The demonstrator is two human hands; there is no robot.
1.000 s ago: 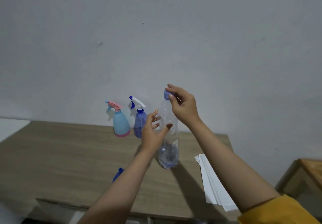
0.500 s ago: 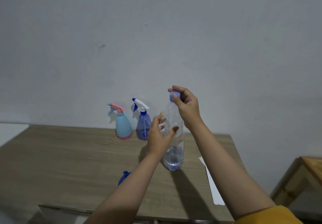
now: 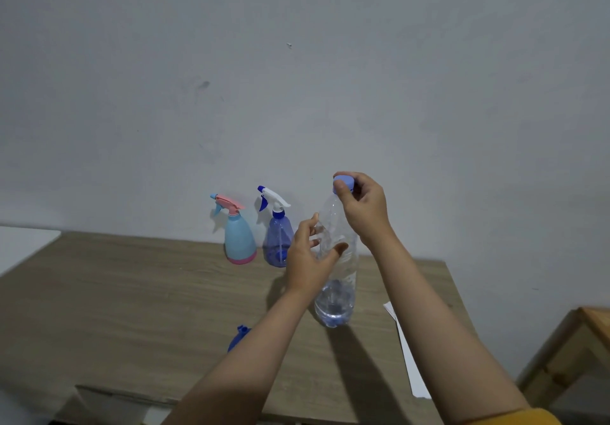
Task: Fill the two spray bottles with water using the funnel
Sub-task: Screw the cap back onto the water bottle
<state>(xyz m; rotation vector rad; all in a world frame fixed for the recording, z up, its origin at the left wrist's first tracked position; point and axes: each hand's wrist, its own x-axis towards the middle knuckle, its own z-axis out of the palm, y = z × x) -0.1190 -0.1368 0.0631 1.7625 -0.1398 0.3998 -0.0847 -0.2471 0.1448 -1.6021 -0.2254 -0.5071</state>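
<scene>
A clear water bottle (image 3: 336,295) stands upright on the wooden table (image 3: 138,295), with water only in its lower part. My left hand (image 3: 308,256) wraps around its middle. My right hand (image 3: 363,208) pinches the blue cap (image 3: 342,183) on top. Behind them by the wall stand two spray bottles: a light-blue one with a pink trigger (image 3: 238,233) and a dark-blue see-through one with a white trigger (image 3: 278,228). A blue funnel (image 3: 238,338) lies on the table, mostly hidden behind my left forearm.
White paper sheets (image 3: 407,358) lie on the table at the right, under my right arm. A wooden stool or side table (image 3: 581,342) stands at the far right. The plain wall is close behind the spray bottles.
The view has shifted a little, so the scene sits lower and more to the right. Both hands stay on the water bottle, the right hand at the cap.
</scene>
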